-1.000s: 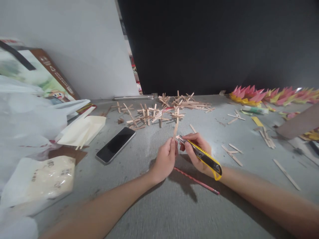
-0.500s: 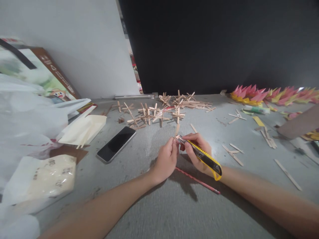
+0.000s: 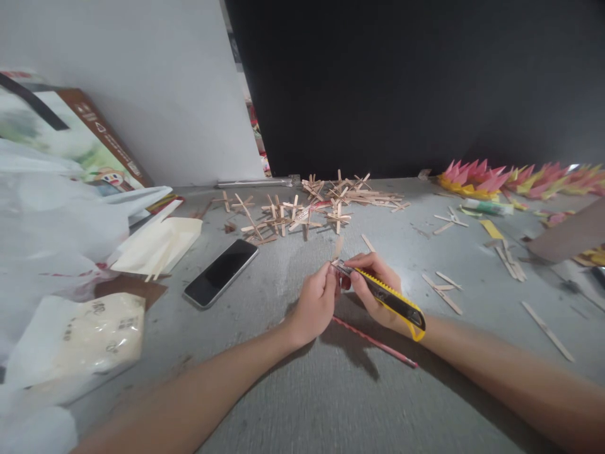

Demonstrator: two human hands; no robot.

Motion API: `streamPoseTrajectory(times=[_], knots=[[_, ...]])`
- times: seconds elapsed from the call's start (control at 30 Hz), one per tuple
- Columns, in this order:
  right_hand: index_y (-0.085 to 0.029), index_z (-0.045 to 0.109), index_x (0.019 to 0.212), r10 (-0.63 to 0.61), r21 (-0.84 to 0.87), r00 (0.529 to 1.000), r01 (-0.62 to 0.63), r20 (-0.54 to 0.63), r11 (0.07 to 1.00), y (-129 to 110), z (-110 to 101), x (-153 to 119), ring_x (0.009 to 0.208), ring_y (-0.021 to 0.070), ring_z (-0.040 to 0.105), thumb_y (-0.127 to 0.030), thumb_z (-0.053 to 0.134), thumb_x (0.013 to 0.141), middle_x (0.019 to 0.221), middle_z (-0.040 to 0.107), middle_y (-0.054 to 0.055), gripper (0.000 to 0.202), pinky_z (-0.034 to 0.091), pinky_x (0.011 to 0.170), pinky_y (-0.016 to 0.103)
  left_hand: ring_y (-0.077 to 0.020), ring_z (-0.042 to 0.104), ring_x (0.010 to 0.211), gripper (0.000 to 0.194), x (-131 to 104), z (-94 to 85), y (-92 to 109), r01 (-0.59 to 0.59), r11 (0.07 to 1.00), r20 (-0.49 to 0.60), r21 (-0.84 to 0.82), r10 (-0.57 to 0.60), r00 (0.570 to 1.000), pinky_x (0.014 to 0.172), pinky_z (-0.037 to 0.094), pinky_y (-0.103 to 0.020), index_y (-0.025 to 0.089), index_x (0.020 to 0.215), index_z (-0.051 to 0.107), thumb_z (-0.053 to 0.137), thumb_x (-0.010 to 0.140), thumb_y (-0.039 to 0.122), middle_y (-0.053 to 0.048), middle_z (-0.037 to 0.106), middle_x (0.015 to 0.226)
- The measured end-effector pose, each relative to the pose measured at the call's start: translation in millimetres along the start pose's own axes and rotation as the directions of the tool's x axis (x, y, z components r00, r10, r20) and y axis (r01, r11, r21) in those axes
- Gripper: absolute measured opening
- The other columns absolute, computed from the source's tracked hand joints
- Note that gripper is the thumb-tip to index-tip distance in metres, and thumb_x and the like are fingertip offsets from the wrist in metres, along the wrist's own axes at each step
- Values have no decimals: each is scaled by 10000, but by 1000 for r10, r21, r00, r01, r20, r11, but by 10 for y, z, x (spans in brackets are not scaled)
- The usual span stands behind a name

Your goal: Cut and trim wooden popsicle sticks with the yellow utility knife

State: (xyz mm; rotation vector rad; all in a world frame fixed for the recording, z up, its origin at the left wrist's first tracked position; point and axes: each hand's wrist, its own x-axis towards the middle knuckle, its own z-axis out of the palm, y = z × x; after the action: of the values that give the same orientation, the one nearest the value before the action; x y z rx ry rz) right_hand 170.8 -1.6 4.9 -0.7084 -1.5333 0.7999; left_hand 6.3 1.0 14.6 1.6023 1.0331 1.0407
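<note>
My right hand [image 3: 378,284] is closed round a yellow and black utility knife [image 3: 394,299], its metal end pointing up and left. That end meets a wooden craft stick [image 3: 338,246], which stands up from the fingers of my left hand [image 3: 316,306]. The left fingers are pinched on the stick's lower part, which they hide. Both hands nearly touch above the grey table. Below them lies a red twisted pencil [image 3: 375,343]. Beyond the hands is a cluster of craft sticks joined into crosses [image 3: 307,211].
A phone [image 3: 221,273] lies left of my hands. Farther left are a paper tray [image 3: 163,249], a tissue pack [image 3: 101,334] and white plastic bags [image 3: 51,221]. Loose sticks [image 3: 547,330] and pink-yellow paper petals [image 3: 475,180] are at the right. A black panel [image 3: 401,88] stands behind.
The utility knife has tilted slightly, its handle end shifting a little right and up. The craft stick's top has moved slightly right. My left hand stays almost still.
</note>
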Motion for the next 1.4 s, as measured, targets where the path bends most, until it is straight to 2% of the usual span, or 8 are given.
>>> streamPoseTrajectory(times=[0.3,0.4,0.5,0.7,0.83,0.93,1.2,1.4], knots=[[-260,609,1214,-48,-32,986,43,-160,999,31,34,21,754,146,685,-270,615,1022,967,676,29,192,557,714,308,-86,301,522,387,-12,7,49,161,918,145,-362,-115,983,508,271,-233,218,819,420,538,1007,535,91,327,618],[-274,651,1260,-83,-194,989,59,-123,979,12,-10,72,820,166,687,-282,599,1030,969,691,38,236,555,795,338,-75,294,513,380,5,1,52,188,924,192,-333,-129,973,513,275,-233,214,799,425,618,961,498,95,338,617],[-282,706,1224,-107,-285,994,95,-25,954,-12,-48,129,914,182,689,-270,591,1035,1022,699,53,222,547,847,341,-80,285,497,401,24,5,47,223,934,241,-279,-156,958,508,264,-250,210,748,431,556,979,513,88,341,586],[-280,706,1204,-111,-300,992,91,-53,950,-22,-31,138,855,169,687,-264,593,1030,986,703,42,208,554,805,318,-109,356,533,449,25,3,26,209,954,297,-216,-140,945,541,305,-268,214,702,407,405,1046,502,54,398,583],[-264,662,1192,-62,-254,986,21,-156,967,16,-45,65,703,150,670,-301,640,1001,919,712,28,196,557,672,292,-109,355,526,455,26,5,1,191,963,233,-189,-145,962,546,322,-263,221,744,406,387,1045,563,66,387,584],[-251,644,1083,-63,-211,991,37,-121,977,66,-99,21,646,137,661,-298,662,982,902,716,28,112,544,599,268,-107,360,521,484,30,17,-20,178,971,223,-158,-141,965,537,320,-260,220,741,412,369,1042,596,67,380,582],[-258,672,1051,-166,-329,986,151,-17,932,79,-204,26,799,170,739,-230,640,971,908,756,30,90,596,732,288,-98,345,522,428,16,39,1,208,961,234,-181,-163,958,517,321,-251,223,770,397,387,1037,557,69,384,624],[-253,668,1044,-157,-368,987,133,-37,920,78,-192,39,775,170,739,-245,639,970,907,760,38,81,603,724,294,-93,336,526,379,32,25,13,267,930,248,-254,-204,947,516,299,-239,216,788,417,456,1019,514,71,391,630]])
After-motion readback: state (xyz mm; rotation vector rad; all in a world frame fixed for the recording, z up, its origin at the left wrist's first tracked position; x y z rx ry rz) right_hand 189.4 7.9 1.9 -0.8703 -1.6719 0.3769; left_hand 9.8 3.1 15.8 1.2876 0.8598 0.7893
